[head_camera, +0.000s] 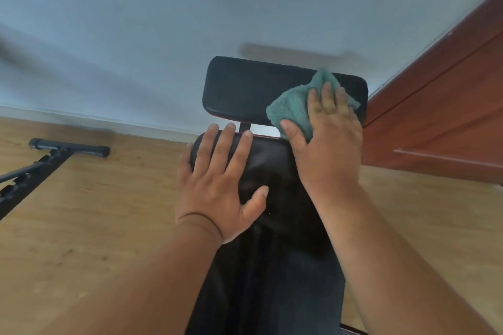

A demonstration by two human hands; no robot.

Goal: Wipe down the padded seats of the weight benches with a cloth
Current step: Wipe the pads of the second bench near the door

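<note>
- The teal cloth [296, 106] lies in the upper right of centre, flat on the black headrest pad [245, 87]; the right hand [326, 141] presses it down with straight, spread fingers, thumb on the cloth's lower edge.
- The left hand [217, 179] rests open and flat on the top end of the long back pad [272, 226], just below and left of the cloth — the two hands are apart.
- The back pad's long axis runs from the bottom of the frame upward; the headrest pad lies crosswise above it, a narrow gap between them.
- Wooden floor [95, 226] lies open on both sides; a pale wall [190, 8] stands behind, a reddish door [449, 117] at right, another bench's frame [49, 158] at left.
</note>
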